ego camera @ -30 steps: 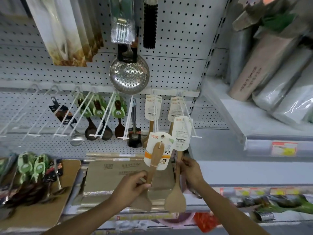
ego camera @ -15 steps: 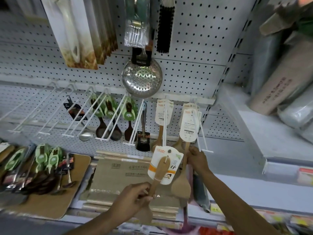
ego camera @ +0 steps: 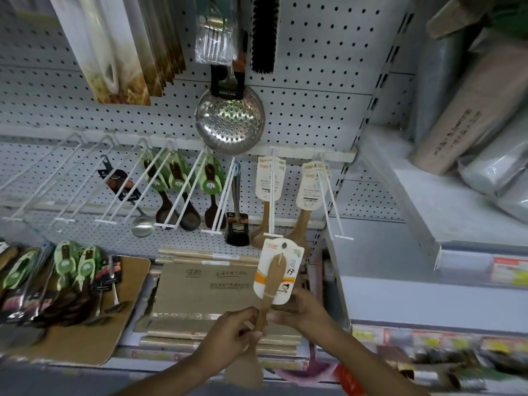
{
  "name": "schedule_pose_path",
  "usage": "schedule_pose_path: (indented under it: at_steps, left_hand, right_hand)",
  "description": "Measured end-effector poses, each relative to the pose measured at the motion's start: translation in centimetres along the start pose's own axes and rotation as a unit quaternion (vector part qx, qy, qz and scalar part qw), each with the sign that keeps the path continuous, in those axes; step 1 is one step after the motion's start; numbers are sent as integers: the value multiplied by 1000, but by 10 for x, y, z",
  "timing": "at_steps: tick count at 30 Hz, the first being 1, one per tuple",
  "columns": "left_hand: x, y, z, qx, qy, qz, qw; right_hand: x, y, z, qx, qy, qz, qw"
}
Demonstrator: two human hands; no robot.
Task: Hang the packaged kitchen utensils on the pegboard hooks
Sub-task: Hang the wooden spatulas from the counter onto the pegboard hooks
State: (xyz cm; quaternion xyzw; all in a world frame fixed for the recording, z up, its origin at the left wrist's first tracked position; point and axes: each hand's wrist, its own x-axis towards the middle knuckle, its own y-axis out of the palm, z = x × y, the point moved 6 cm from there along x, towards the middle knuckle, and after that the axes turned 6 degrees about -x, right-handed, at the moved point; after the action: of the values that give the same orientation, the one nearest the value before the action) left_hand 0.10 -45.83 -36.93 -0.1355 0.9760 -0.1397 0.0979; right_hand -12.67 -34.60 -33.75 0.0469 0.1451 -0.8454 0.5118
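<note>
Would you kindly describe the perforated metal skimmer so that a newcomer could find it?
Look at the white pegboard above the row of long hooks. At its centre hangs the skimmer, a round steel bowl full of holes, the only perforated utensil there.

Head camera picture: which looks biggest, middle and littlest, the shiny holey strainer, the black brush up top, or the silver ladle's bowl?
1. Holey strainer: biggest, a wide round bowl.
2. Black brush: long but narrow, and cut off at the top edge, so it may be longer.
3. Silver ladle's bowl: smallest.
All three hang on the pegboard, so nearness hardly changes this.
</note>
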Motion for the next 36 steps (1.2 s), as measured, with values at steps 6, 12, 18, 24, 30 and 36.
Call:
schedule_pose_path:
  at_steps: [6, 12, 18, 24, 30, 36]
  left_hand:
    - [3, 13, 5, -42, -14, -13, 999]
    - [-2, 13, 9, -52, -26, -2, 998]
    - [-2, 4, 18, -53, -29, -5, 998]
    - [3, 2, 32, -49, -35, -12, 998]
    - [22, -6, 34, -52, -42, -44, 997]
    - [61, -19, 30, -50, -38, -85, 994]
  right_hand:
    - [-2, 6, 10, 51, -16, -114, 992]
    - [6, 11, 12, 52, -10, -121, 991]
    - [12, 16, 17, 75, -17, -128, 989]
    - [24, 14, 14, 80, -3, -141, 987]
    - [44, 6, 19, 89, 3, -156, 984]
    - [77, -14, 36, 72, 2, -189, 979]
